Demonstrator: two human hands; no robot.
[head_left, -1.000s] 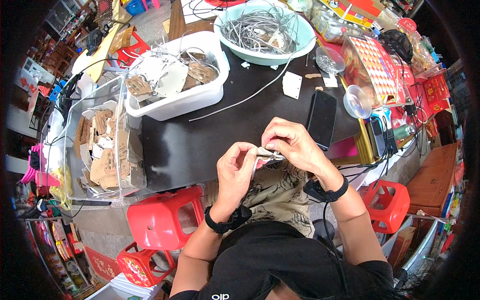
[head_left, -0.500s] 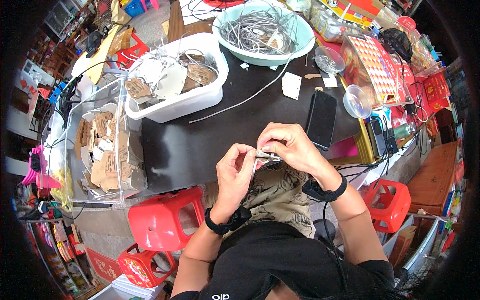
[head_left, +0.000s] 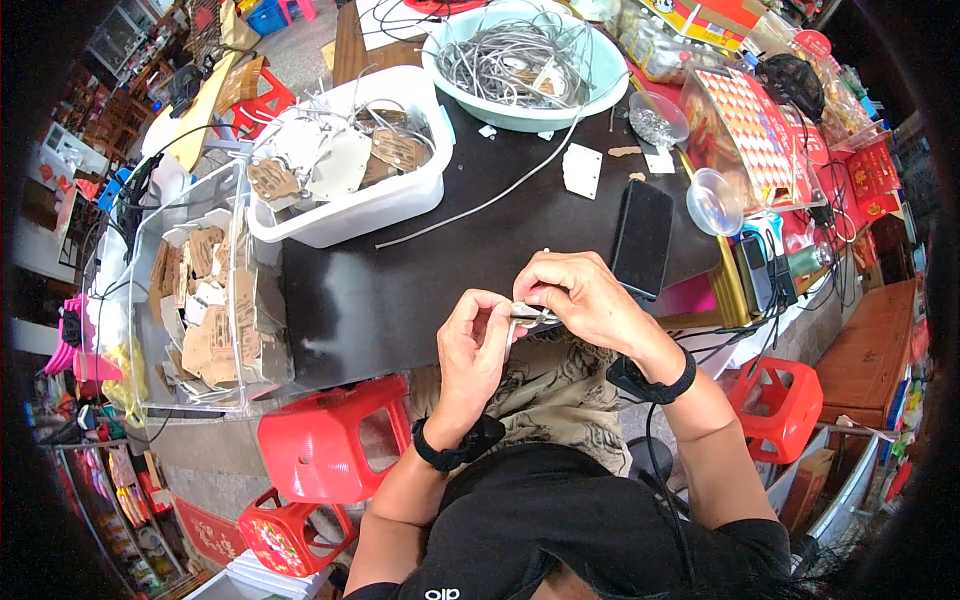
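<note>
Just off the near edge of the dark table (head_left: pixel 380 290), my left hand (head_left: pixel 470 345) and my right hand (head_left: pixel 578 296) meet with fingertips pinched. Between them is a small whitish-grey piece (head_left: pixel 532 316), mostly covered by the fingers. I cannot make out its exact kind. A thin pale strand seems to hang below the left fingertips. Beyond my right hand lies a black smartphone (head_left: pixel 643 237). Both wrists wear black bands.
A white tub (head_left: pixel 345 225) and a clear bin (head_left: pixel 195 395) hold cardboard and white pieces at left. Grey cords fill a pale green basin (head_left: pixel 530 122); one trails over the table. A white card (head_left: pixel 582 170) and a small clear bowl (head_left: pixel 715 203) lie farther right. Red stools (head_left: pixel 320 450) stand below.
The fingers have shifted slightly around the small piece, which looks a little tilted compared with before. Both hands otherwise stay in the same place.
</note>
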